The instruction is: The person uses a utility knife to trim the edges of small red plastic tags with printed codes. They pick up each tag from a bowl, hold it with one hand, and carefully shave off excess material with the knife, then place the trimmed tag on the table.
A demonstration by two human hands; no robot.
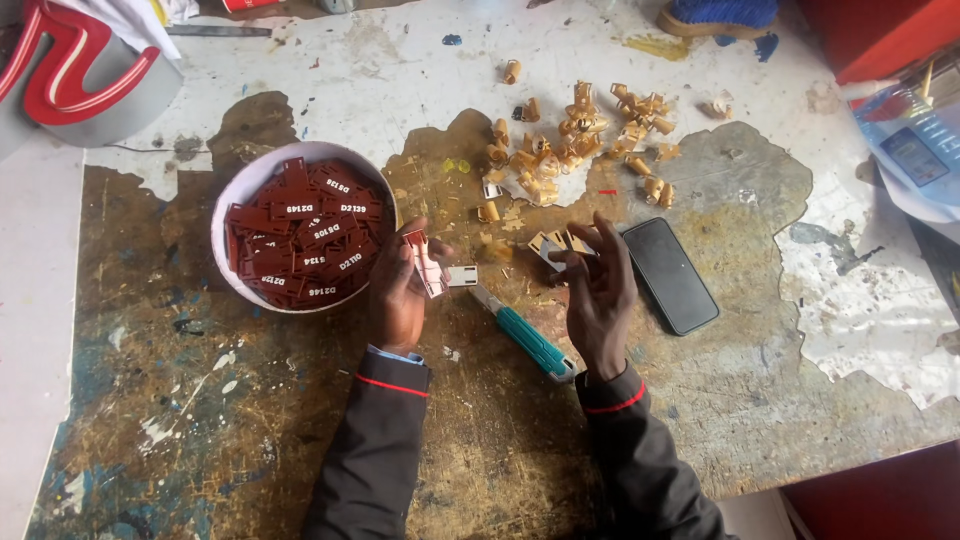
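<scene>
Worn wood and flaking white paint: the tabletop (300, 420) under my hands, stained and scratched, seen from above.
Left hand: my left hand (402, 290) is closed around a small dark red tag (424, 262), pinched between thumb and fingers, just right of the bowl.
Right hand: my right hand (598, 290) is raised with fingers spread and curled, its fingertips pinching a pale peeled strip (560, 243). The two hands are apart.
Bowl: a round white bowl (232, 200) sits left of my left hand, filled with dark red tags (300, 235) bearing white lettering.
Between the hands: a small white tag (461, 276) lies flat, touching the tip of a utility knife.
Knife: the utility knife (525, 335) with a teal handle lies at a slant, its blade end near my left hand, its butt by my right wrist.
Phone: a black phone (669, 275) lies face up, screen dark, just right of my right hand.
Far side: a scatter of tan curled peelings (580, 135) lies beyond both hands.
Far left: a grey object with red curved shapes (75, 70) at the corner.
Sleeves: dark cuffs (392, 385) with a red line.
</scene>
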